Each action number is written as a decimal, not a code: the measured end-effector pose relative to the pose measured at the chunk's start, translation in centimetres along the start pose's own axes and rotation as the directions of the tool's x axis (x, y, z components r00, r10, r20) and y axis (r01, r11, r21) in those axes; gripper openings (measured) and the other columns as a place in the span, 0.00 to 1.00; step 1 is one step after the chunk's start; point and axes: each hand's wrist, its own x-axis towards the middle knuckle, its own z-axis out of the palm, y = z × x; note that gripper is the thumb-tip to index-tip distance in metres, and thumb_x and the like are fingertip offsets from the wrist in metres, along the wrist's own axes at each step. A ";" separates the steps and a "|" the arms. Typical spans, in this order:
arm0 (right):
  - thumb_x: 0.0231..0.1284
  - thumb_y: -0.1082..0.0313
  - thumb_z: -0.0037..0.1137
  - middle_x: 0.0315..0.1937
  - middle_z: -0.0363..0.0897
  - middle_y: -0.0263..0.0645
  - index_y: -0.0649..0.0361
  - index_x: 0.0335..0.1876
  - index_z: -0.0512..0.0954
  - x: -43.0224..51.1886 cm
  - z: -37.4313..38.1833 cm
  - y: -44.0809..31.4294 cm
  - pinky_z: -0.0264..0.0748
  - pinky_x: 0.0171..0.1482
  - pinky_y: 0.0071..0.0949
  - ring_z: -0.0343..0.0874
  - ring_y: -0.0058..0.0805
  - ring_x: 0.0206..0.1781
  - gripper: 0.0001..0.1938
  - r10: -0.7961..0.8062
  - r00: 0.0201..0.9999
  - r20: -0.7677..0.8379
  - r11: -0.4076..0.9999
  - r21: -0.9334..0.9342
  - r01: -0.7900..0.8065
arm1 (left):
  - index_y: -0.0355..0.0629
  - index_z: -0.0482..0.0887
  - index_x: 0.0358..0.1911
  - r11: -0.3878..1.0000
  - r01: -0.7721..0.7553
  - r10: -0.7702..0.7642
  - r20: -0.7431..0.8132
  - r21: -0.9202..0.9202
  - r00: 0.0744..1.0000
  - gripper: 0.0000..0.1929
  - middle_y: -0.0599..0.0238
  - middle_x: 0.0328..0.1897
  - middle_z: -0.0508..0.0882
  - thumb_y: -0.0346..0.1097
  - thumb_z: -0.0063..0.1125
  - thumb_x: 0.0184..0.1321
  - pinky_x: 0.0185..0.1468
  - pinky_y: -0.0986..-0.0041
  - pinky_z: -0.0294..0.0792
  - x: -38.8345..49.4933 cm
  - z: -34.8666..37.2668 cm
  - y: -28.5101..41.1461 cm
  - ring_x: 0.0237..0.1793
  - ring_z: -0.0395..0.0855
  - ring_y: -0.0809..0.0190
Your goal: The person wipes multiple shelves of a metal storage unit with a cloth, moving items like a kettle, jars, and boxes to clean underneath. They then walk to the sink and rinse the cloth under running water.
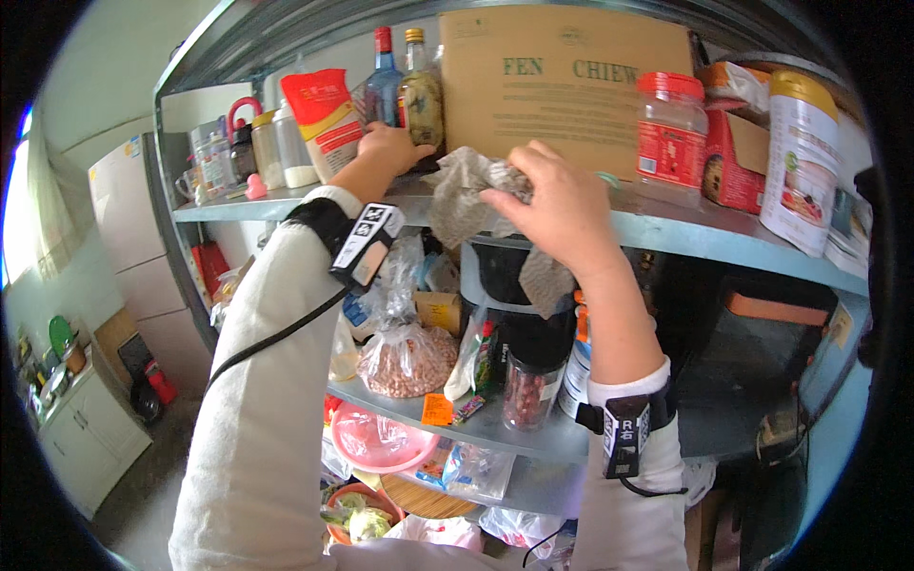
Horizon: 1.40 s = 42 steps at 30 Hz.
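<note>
My right hand [560, 200] grips a crumpled grey-brown cloth [460, 193], which hangs over the front edge of the upper metal shelf [678, 221]. Part of the cloth dangles below my palm. My left hand [389, 153] reaches onto the same shelf, thumb spread to the right. It is beside a red-and-white plastic packet [325, 121] and in front of a blue glass bottle [383, 86] with a red cap. A gold-capped bottle [421, 96] with contents inside stands close to my thumb. The left fingertips are partly hidden, so their contact is unclear.
A large cardboard box [543, 86] stands behind my hands. Rightward are a red-lidded plastic jar [670, 143] and a gold-lidded canister [800, 164]. Below sit a bag of peanuts [410, 360], a black-lidded jar [532, 389] and a black appliance [500, 278].
</note>
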 end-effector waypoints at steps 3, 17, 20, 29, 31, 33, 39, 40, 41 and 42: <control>0.47 0.53 0.61 0.33 0.75 0.35 0.56 0.34 0.76 -0.2 0.0 0.4 0.72 0.37 0.36 0.77 0.39 0.38 0.15 -0.024 1.000 0.005 1.000 -0.009 0.025 | 0.39 0.83 0.42 0.984 -0.147 0.157 -0.103 0.097 0.982 0.35 0.46 0.42 0.82 0.68 0.42 0.56 0.48 0.59 0.72 -2.0 -1.5 0.2 0.46 0.80 0.48; 0.31 0.76 0.61 0.30 0.70 0.41 0.61 0.32 0.73 -9.4 -6.9 -1.0 0.72 0.39 0.32 0.74 0.40 0.36 0.15 -0.086 0.975 0.205 0.981 0.189 0.046 | 0.39 0.81 0.43 0.574 -0.745 0.627 -0.402 -0.341 0.667 0.17 0.56 0.32 0.84 0.45 0.55 0.56 0.40 0.69 0.71 -8.4 -4.7 16.3 0.33 0.81 0.59; 0.39 0.82 0.55 0.32 0.72 0.36 0.62 0.33 0.72 -9.2 -10.9 0.5 0.69 0.44 0.24 0.74 0.27 0.38 0.12 0.112 0.974 -0.199 0.989 0.119 -0.090 | 0.38 0.81 0.40 0.478 -0.560 0.436 -0.370 -0.677 0.820 0.15 0.55 0.32 0.84 0.41 0.53 0.56 0.38 0.68 0.72 -7.8 -5.0 14.2 0.33 0.82 0.58; 0.48 0.74 0.57 0.40 0.74 0.40 0.60 0.41 0.77 1.6 -7.2 4.3 0.70 0.51 0.31 0.74 0.36 0.48 0.12 -0.150 0.945 -0.290 0.945 -0.322 0.052 | 0.38 0.80 0.38 0.417 -0.454 -0.060 -0.522 -0.787 0.851 0.08 0.67 0.18 0.77 0.33 0.49 0.61 0.29 0.78 0.65 -7.1 0.2 -2.5 0.21 0.73 0.71; 0.49 0.68 0.59 0.43 0.74 0.42 0.58 0.44 0.78 4.0 -2.1 4.4 0.70 0.52 0.33 0.73 0.38 0.50 0.14 -0.009 0.997 -0.079 0.977 -0.215 -0.008 | 0.38 0.80 0.36 0.440 -0.416 -0.076 -0.495 -0.796 0.866 0.08 0.66 0.18 0.77 0.34 0.48 0.61 0.29 0.77 0.65 -6.8 1.2 -3.2 0.21 0.74 0.70; 0.54 0.59 0.55 0.49 0.73 0.43 0.58 0.45 0.78 5.8 2.8 4.5 0.69 0.53 0.36 0.72 0.42 0.53 0.15 0.093 0.907 0.410 0.992 0.042 -0.121 | 0.38 0.80 0.34 0.465 -0.401 -0.070 -0.485 -0.789 0.872 0.09 0.65 0.17 0.77 0.34 0.48 0.61 0.29 0.75 0.65 -6.5 1.8 -3.3 0.21 0.74 0.68; 0.63 0.51 0.39 0.47 0.75 0.48 0.60 0.44 0.77 9.2 11.1 7.2 0.67 0.54 0.39 0.73 0.46 0.51 0.21 -0.196 0.692 0.695 0.971 0.041 0.234 | 0.38 0.79 0.32 0.603 -0.321 -0.036 -0.427 -0.730 0.904 0.09 0.61 0.16 0.77 0.36 0.47 0.61 0.28 0.69 0.65 -5.8 2.7 -3.4 0.21 0.76 0.61; 0.63 0.51 0.38 0.46 0.76 0.48 0.60 0.45 0.77 9.2 10.5 8.3 0.67 0.54 0.39 0.73 0.46 0.51 0.20 -0.110 0.678 0.726 0.983 -0.021 0.182 | 0.38 0.79 0.32 0.618 -0.325 -0.038 -0.440 -0.716 0.897 0.09 0.61 0.16 0.77 0.36 0.47 0.61 0.28 0.69 0.66 -5.8 2.9 -3.5 0.21 0.77 0.61; 0.63 0.52 0.38 0.45 0.77 0.48 0.60 0.45 0.76 9.2 9.8 9.3 0.67 0.54 0.39 0.74 0.46 0.50 0.20 -0.028 0.657 0.753 0.987 -0.084 0.138 | 0.39 0.79 0.32 0.631 -0.324 -0.047 -0.452 -0.704 0.891 0.09 0.61 0.16 0.77 0.36 0.47 0.61 0.28 0.69 0.66 -5.8 3.0 -3.6 0.21 0.77 0.60; 0.63 0.52 0.38 0.46 0.77 0.48 0.61 0.45 0.76 9.1 9.0 10.3 0.67 0.54 0.39 0.73 0.46 0.51 0.20 0.022 0.602 0.798 0.980 -0.135 0.144 | 0.39 0.78 0.33 0.629 -0.335 -0.048 -0.465 -0.702 0.884 0.09 0.60 0.17 0.77 0.36 0.46 0.61 0.29 0.68 0.66 -5.8 3.1 -3.7 0.21 0.77 0.60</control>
